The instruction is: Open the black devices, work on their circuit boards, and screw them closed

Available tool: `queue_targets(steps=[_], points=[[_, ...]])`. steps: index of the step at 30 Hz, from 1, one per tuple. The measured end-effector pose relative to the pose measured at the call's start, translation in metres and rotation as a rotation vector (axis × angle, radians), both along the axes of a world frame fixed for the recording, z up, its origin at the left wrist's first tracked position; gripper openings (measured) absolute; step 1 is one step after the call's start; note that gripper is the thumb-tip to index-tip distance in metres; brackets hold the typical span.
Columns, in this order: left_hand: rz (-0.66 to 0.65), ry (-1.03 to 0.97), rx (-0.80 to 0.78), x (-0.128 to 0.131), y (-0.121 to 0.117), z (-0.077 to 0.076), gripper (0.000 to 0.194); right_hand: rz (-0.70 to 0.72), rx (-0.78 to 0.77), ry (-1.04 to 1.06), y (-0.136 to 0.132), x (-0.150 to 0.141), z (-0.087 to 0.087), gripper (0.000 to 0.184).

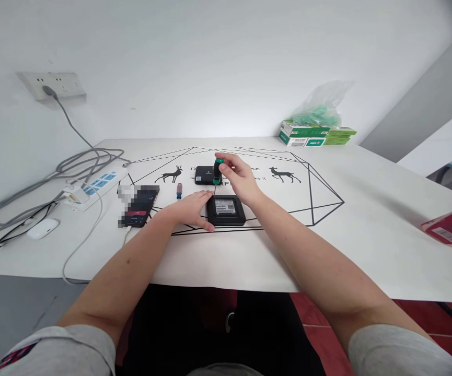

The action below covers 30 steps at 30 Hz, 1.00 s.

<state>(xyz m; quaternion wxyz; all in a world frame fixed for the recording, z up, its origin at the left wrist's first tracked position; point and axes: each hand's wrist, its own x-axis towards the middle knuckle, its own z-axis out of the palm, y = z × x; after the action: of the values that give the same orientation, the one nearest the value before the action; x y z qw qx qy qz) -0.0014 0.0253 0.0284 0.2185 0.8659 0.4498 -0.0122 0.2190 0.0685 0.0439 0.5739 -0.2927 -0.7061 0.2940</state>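
Observation:
Upright in my right hand (pixel 239 176) is a screwdriver (pixel 218 168) with a green and black handle, the fingers closed round it. Its thin shaft points down to the back left corner of a black drive case (pixel 238 218), which lies flat with a white label inside its frame. My left hand (pixel 194 209) holds the case at its left side, thumb at the front corner and fingers by the back corner. Behind it lies a flat black cover (pixel 204 175), partly hidden by the screwdriver. A small screwdriver (pixel 179 190) with a reddish clear handle rests left of it.
At left are a phone (pixel 141 206), a power strip (pixel 100 184), coiled grey cable (pixel 74 162), glasses (pixel 25 224) and a white earbud case (pixel 43 228). Green boxes (pixel 304 133) with a plastic bag stand back right. A red package (pixel 451 227) sits at the right edge.

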Motion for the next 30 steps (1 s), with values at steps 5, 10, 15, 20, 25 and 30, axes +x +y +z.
queue_targets(steps=[5, 10, 15, 20, 25, 30], points=[[0.003, -0.003, -0.002, 0.001, -0.002, 0.001, 0.15, -0.02, -0.061, 0.055, 0.005, 0.002, 0.0, 0.032], [-0.001, 0.006, 0.005, 0.001, -0.001, 0.0, 0.146, 0.016, -0.05, 0.131, 0.001, -0.001, -0.001, 0.039], [-0.008, 0.004, 0.028, 0.001, -0.001, 0.0, 0.142, 0.161, -0.099, 0.182, -0.008, -0.006, -0.001, 0.043], [-0.005, 0.016, 0.02, 0.0, 0.001, -0.001, 0.143, 0.157, -0.054, 0.173, -0.005, -0.006, -0.006, 0.044], [-0.022, -0.011, 0.031, 0.0, 0.003, -0.003, 0.143, 0.058, 0.008, 0.1, -0.005, -0.003, -0.006, 0.043], [-0.017, 0.001, 0.032, 0.001, 0.001, 0.0, 0.142, -0.081, 0.092, 0.001, -0.007, -0.001, -0.004, 0.04]])
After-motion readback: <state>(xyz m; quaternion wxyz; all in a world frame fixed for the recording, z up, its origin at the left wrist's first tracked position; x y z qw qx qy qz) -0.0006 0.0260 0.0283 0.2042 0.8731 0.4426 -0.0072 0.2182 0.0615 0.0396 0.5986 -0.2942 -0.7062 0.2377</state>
